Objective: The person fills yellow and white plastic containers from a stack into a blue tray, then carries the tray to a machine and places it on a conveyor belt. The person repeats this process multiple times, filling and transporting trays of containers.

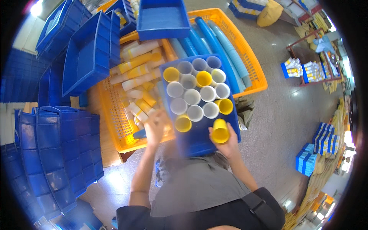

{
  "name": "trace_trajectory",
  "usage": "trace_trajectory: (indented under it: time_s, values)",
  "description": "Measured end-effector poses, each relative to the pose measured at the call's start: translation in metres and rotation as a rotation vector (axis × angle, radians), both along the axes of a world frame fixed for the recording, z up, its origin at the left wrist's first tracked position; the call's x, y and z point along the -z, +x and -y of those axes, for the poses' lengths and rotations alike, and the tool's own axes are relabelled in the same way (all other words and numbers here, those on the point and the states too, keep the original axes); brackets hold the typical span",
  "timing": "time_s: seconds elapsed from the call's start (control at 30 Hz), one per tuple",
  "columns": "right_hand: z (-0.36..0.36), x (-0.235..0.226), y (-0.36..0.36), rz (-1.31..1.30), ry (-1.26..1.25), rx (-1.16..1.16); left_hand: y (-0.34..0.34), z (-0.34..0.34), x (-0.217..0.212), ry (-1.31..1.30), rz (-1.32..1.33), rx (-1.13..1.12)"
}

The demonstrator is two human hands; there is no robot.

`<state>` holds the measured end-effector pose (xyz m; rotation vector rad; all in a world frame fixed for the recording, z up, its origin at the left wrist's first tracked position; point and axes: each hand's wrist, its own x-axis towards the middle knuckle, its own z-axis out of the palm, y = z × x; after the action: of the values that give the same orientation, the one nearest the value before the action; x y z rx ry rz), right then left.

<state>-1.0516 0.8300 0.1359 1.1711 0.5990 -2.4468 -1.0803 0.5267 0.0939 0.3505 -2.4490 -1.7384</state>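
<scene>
My right hand [227,141] is closed around a yellow open-ended tube [220,131], low over the right side of a blue tray [197,142]. White tubes [192,97] and several yellow tubes [204,79] stand upright in the tray with their round openings facing up. The front part of the tray is bare. To the left, my left hand [155,122] is at the near edge of a pile of white and yellow tubes [140,69] lying in an orange basket [112,115]. Its fingers are blurred, so I cannot make out what they hold.
Long stacks of blue tubes [218,50] fill a second orange basket [257,73] behind the tray. Blue bins [87,53] and piled blue trays [57,145] crowd the left side. Filled trays [306,159] sit across the floor at right, beside a rack [312,73].
</scene>
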Motion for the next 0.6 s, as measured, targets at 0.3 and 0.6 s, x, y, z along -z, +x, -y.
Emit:
trace_trajectory:
  time_s: [0.3, 0.6]
  values:
    - [0.018, -0.01, 0.026, -0.074, 0.198, -0.009, -0.189, 0.217, 0.315, -0.284, 0.524, -0.453]
    - [0.061, -0.013, 0.021, -0.065, 0.326, -0.105, -0.133, 0.296, 0.386, -0.061, 0.124, 0.13]
